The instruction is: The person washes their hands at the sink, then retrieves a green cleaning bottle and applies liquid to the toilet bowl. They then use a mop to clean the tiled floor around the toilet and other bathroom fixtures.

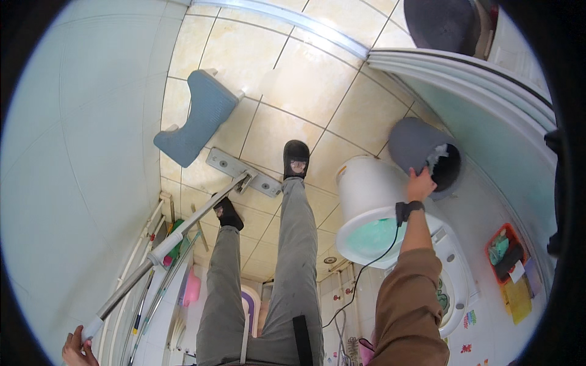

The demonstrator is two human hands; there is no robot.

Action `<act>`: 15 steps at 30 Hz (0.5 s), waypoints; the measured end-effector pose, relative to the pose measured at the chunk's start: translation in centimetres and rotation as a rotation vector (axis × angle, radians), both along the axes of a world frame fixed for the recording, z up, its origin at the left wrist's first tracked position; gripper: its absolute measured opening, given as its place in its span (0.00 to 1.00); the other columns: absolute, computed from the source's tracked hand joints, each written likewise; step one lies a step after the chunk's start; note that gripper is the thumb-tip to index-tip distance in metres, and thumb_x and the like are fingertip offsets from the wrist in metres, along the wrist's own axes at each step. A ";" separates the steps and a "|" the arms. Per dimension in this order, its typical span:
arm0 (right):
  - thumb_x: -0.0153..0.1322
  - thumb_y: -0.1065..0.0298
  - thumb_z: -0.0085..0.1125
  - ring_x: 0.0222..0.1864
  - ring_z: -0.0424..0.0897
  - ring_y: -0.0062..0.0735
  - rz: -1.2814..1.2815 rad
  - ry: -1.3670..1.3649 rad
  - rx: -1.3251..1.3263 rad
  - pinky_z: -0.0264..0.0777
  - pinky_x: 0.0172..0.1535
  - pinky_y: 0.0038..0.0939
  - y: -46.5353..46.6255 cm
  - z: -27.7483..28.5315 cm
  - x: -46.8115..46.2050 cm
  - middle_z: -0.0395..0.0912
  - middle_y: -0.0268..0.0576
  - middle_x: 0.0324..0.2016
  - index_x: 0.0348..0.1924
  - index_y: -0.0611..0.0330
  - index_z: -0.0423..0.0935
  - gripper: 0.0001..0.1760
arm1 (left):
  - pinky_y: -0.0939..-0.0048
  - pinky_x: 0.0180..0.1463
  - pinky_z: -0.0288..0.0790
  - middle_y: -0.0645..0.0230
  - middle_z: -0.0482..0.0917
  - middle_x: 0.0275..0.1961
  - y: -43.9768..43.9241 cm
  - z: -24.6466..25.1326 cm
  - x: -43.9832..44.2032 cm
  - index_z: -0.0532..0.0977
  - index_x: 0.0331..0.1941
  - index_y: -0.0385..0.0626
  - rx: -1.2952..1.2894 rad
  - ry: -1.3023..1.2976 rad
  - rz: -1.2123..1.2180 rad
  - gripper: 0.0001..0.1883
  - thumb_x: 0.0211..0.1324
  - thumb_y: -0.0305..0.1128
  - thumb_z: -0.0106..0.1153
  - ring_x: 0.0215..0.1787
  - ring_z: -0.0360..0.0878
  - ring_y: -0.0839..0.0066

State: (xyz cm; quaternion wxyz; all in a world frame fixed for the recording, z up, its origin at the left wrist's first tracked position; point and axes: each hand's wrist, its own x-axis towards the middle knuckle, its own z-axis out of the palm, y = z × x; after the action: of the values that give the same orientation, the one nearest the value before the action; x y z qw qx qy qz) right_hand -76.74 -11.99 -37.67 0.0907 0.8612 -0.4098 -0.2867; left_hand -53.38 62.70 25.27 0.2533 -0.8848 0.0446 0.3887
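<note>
My left hand point(78, 348), at the lower left, is closed round the grip end of a flat mop's metal pole point(126, 290). The flat mop head point(244, 172) rests on the tiled floor between my feet and a blue-grey plastic footstool point(201, 116). On the right, my right hand point(420, 184) is at the rim of a grey trash bin point(409, 139), which is tilted so its dark opening shows. Whitish crumpled material point(438, 155) lies at that opening, by my fingertips. Whether my fingers grip the rim or the material is not clear.
A white toilet point(373, 187) with greenish water stands right of my legs. A glass partition point(476, 137) curves along the right, near an orange basket point(506, 226). Poles point(160, 288) lean at the lower left. A metal door track point(284, 18) crosses the floor at the top.
</note>
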 end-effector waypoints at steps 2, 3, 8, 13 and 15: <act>0.70 0.48 0.70 0.53 0.84 0.56 -0.074 -0.093 -0.023 0.69 0.56 0.52 -1.8 -1.9 -1.4 0.87 0.53 0.48 0.59 0.56 0.80 0.30 | 0.52 0.37 0.71 0.48 0.76 0.37 0.7 -0.1 0.1 0.80 0.53 0.33 0.010 -0.023 0.174 0.15 0.65 0.28 0.59 0.34 0.80 0.51; 0.70 0.48 0.71 0.54 0.84 0.56 -0.098 -0.141 -0.041 0.69 0.57 0.53 -2.7 -2.9 -2.4 0.87 0.54 0.49 0.61 0.56 0.79 0.31 | 0.54 0.37 0.71 0.48 0.76 0.37 1.1 -0.1 0.2 0.80 0.53 0.32 0.011 -0.030 0.261 0.15 0.66 0.26 0.58 0.34 0.80 0.53; 0.64 0.41 0.75 0.57 0.83 0.57 -0.363 -0.170 0.120 0.68 0.65 0.58 -7.8 -7.6 -7.9 0.82 0.62 0.55 0.62 0.67 0.76 0.44 | 0.63 0.40 0.79 0.48 0.78 0.41 2.4 0.0 0.6 0.79 0.57 0.32 0.078 0.001 0.291 0.17 0.70 0.30 0.58 0.39 0.83 0.57; 0.62 0.39 0.77 0.65 0.73 0.65 -0.507 -0.050 -0.137 0.68 0.67 0.55 -3.8 -6.7 -7.9 0.73 0.68 0.62 0.68 0.71 0.66 0.55 | 0.59 0.38 0.78 0.50 0.81 0.39 3.8 0.1 -1.1 0.80 0.59 0.40 0.049 0.016 0.206 0.18 0.70 0.35 0.58 0.37 0.84 0.54; 0.64 0.50 0.75 0.68 0.68 0.66 -0.424 -0.302 -0.102 0.65 0.69 0.54 1.6 -3.4 -5.2 0.71 0.67 0.63 0.70 0.69 0.64 0.49 | 0.60 0.41 0.78 0.48 0.80 0.39 4.9 0.1 -2.2 0.80 0.57 0.34 0.009 -0.029 0.257 0.18 0.70 0.34 0.59 0.39 0.83 0.53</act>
State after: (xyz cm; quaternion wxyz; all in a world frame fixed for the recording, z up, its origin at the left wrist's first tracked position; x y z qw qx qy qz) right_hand -81.95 -10.44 -41.06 0.0096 0.7833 -0.6041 -0.1463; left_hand -55.62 67.65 25.34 0.2057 -0.8877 -0.0746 0.4051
